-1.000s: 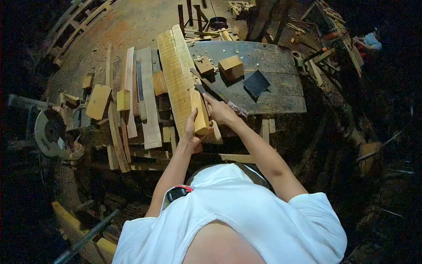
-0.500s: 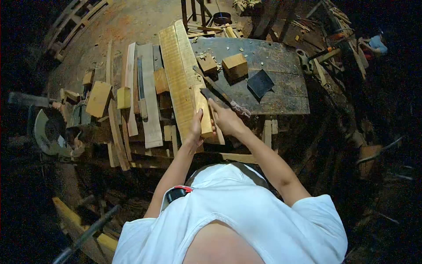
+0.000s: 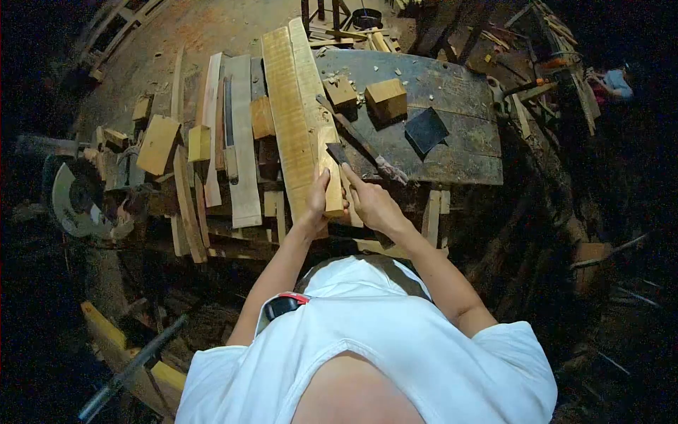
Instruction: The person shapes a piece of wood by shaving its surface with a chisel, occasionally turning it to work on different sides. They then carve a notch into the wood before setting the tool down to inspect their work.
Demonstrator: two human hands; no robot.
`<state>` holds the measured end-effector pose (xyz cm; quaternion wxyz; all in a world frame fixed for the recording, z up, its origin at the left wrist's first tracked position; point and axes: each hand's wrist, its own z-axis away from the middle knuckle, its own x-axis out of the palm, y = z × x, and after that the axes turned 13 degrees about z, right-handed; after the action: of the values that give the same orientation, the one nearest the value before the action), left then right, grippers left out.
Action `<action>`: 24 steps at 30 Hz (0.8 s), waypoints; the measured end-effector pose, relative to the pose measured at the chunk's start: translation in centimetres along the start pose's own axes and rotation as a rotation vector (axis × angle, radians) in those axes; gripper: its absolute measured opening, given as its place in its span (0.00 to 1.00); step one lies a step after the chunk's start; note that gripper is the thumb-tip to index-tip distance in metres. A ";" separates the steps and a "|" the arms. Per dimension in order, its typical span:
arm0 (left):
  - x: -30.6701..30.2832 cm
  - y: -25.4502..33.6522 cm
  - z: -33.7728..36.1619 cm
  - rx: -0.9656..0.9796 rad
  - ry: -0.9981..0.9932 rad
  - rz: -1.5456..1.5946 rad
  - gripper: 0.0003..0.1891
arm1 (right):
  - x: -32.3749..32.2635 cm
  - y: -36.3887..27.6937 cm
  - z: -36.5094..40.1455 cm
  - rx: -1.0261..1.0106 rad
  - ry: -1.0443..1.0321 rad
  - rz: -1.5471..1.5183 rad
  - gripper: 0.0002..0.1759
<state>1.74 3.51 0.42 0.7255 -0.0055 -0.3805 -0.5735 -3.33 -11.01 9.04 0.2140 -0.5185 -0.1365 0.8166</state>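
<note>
My left hand [image 3: 318, 201] grips the near end of a pale wooden block [image 3: 327, 152], with the thumb along its left side and the fingers around underneath. The block tilts over the near part of a long plank [image 3: 288, 92]. My right hand [image 3: 376, 205] is closed on a chisel-like tool with a broad dark blade [image 3: 337, 152]; its handle is mostly hidden by the hand. The blade lies against the block's upper right face. Just beyond my right hand, a long tool with a wooden handle [image 3: 360, 138] rests on the bench.
On the dark workbench [image 3: 459, 106] lie two wooden cubes [image 3: 386, 97] and a black square block [image 3: 426, 131], among wood chips. Several boards [image 3: 244, 141] and offcuts lie to the left, near a circular saw blade [image 3: 85, 187]. Another person [image 3: 613, 83] is at the far right.
The dark blade has turned and shifted slightly on the block, and my right hand has moved a little right and nearer to me. My left hand keeps its grip. The whole view has shifted slightly.
</note>
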 end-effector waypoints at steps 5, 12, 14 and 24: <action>0.6 -0.3 0.1 0.051 -0.023 -0.006 0.26 | 0.4 0.9 -5.1 0.070 0.037 -0.151 0.29; 0.7 -0.1 0.1 0.046 -0.009 0.020 0.23 | -0.2 -0.1 0.7 0.048 -0.034 -0.191 0.29; 1.1 0.1 0.4 0.040 -0.007 0.003 0.22 | 0.7 0.5 -1.6 0.069 0.023 -0.159 0.28; 1.0 0.2 0.4 -0.006 0.000 0.036 0.17 | -0.7 -0.2 0.4 0.058 -0.068 -0.216 0.29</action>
<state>1.75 2.91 1.36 0.7358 -0.0144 -0.3786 -0.5614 -3.41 -11.18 9.80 0.3108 -0.4663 -0.1753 0.8095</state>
